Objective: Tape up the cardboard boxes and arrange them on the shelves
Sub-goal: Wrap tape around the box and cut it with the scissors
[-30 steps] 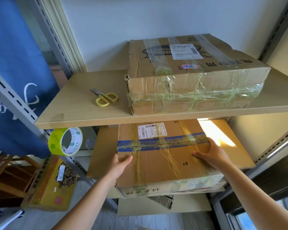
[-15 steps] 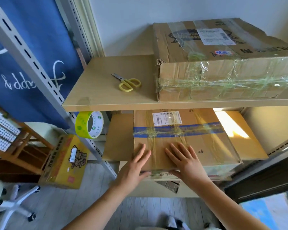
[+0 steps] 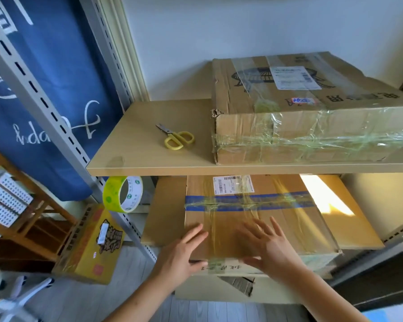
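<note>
A brown taped box with a blue tape band (image 3: 254, 217) lies on the lower shelf (image 3: 163, 219). My left hand (image 3: 182, 254) rests flat on its near left corner, fingers straight. My right hand (image 3: 270, 247) is spread over the box's near top, fingers straight and blurred; whether it touches is unclear. A larger box wrapped in clear tape (image 3: 312, 108) sits on the upper shelf (image 3: 149, 140). A yellow-green tape roll (image 3: 122, 194) hangs at the shelf post, left of the lower box.
Yellow-handled scissors (image 3: 177, 138) lie on the upper shelf left of the big box. A yellow printed carton (image 3: 91, 247) stands on the floor at the left, beside a wooden rack (image 3: 21, 219). A blue cloth (image 3: 44, 89) hangs behind the grey post. Torn cardboard shows beneath the lower shelf.
Both hands moved from the box's sides to its near top. The box now sits farther back on the lower shelf. The view shifted left.
</note>
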`<state>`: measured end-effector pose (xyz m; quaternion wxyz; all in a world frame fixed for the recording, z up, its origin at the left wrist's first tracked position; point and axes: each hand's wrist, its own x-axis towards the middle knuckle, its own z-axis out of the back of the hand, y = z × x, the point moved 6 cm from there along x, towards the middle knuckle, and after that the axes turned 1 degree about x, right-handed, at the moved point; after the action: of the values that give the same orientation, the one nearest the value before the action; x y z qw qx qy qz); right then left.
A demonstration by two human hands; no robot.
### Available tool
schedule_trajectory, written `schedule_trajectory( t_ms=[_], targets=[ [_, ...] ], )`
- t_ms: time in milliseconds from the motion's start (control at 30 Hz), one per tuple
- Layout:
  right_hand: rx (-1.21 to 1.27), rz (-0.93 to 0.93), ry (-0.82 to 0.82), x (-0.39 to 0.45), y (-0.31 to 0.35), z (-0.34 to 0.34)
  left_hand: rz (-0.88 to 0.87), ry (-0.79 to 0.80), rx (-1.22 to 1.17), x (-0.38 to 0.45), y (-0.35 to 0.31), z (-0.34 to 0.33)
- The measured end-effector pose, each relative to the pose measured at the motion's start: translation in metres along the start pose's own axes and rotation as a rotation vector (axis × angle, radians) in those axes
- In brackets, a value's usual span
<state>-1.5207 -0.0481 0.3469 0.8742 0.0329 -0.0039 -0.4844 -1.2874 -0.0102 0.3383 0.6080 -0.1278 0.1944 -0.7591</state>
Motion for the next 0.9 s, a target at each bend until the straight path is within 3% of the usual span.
schedule_trajectory(
  t_ms=[167,267,333,433,700,900],
  targets=[
    [-0.053,-0.334,0.160,-0.032,-0.090,0.008,0.078,0.003,0.030,0.012,0.017,0.003],
    [0.134,-0.553,0.236,-0.050,-0.124,0.000,0.204,-0.092,0.017,0.034,0.036,0.015],
    [0.313,-0.533,0.219,-0.046,-0.121,-0.004,0.245,-0.122,-0.043,0.047,0.046,0.021],
    [0.380,-0.483,0.164,-0.030,-0.120,-0.008,0.270,-0.132,-0.041,0.055,0.055,0.026],
    [0.265,-0.361,0.189,0.040,-0.124,0.001,0.284,-0.216,-0.087,0.042,0.091,0.023],
    [0.119,-0.382,0.217,0.057,-0.109,0.005,0.322,-0.259,-0.021,0.051,0.113,0.022]
  ],
)
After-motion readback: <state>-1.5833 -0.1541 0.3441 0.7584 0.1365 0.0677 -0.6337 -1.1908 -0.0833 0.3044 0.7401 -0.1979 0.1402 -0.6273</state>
